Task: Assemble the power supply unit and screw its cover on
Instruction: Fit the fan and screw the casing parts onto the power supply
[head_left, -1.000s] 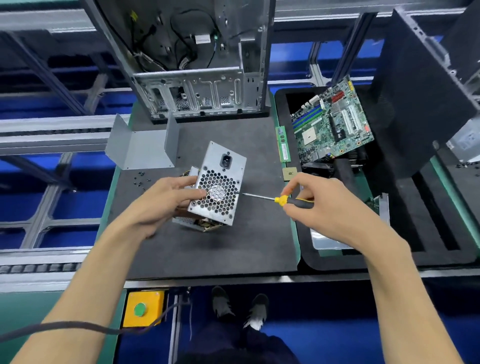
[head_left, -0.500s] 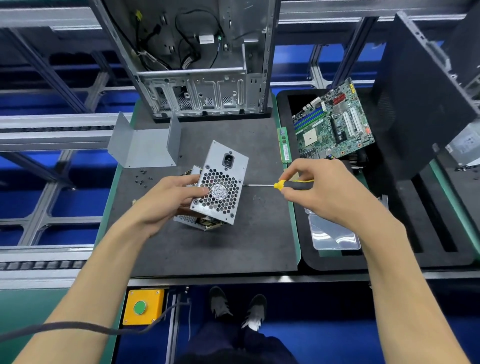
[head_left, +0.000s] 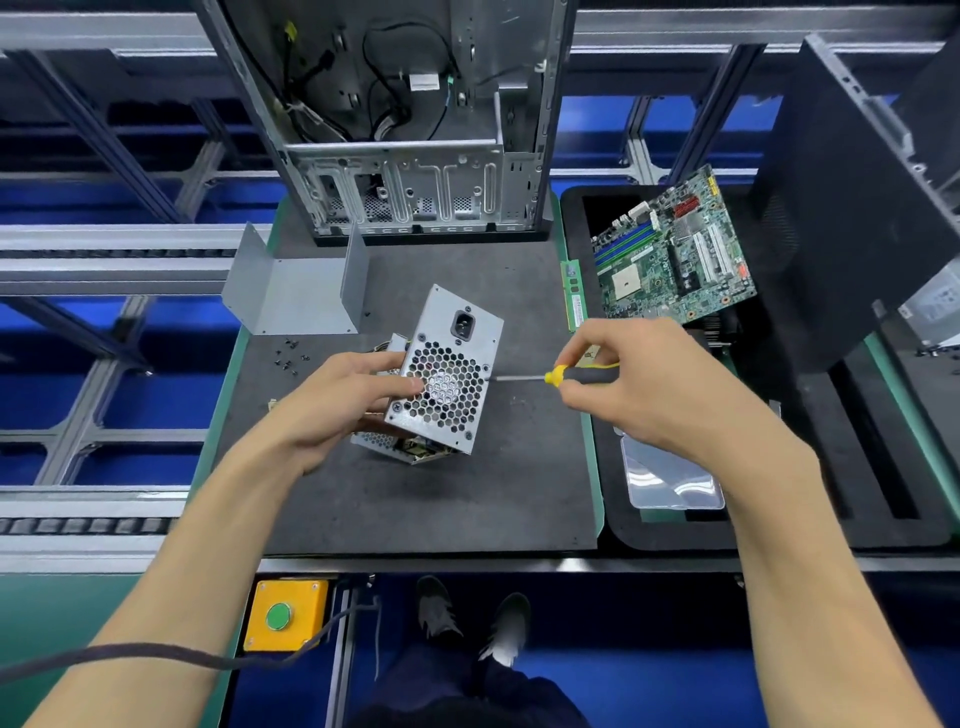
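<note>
Perforated sheet-metal PSU (head_left: 447, 374), boxy, is gripped tilted by L hand (head_left: 337, 400); screwdriver (head_left: 566, 375) w/ rubbery handle is clasped by R hand (head_left: 639, 395), tip at PSU's right edge. Bare foam mat (head_left: 415, 509) lies nearer than both hands.

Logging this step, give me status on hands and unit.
Left hand grips perforated grey metal power supply. Right hand holds yellow-collared screwdriver, tip at its side. Nothing obstructing.

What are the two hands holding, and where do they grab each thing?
The left hand holds the power supply unit by its left side, thumb on the grille. The right hand grips the screwdriver by its handle.
</note>
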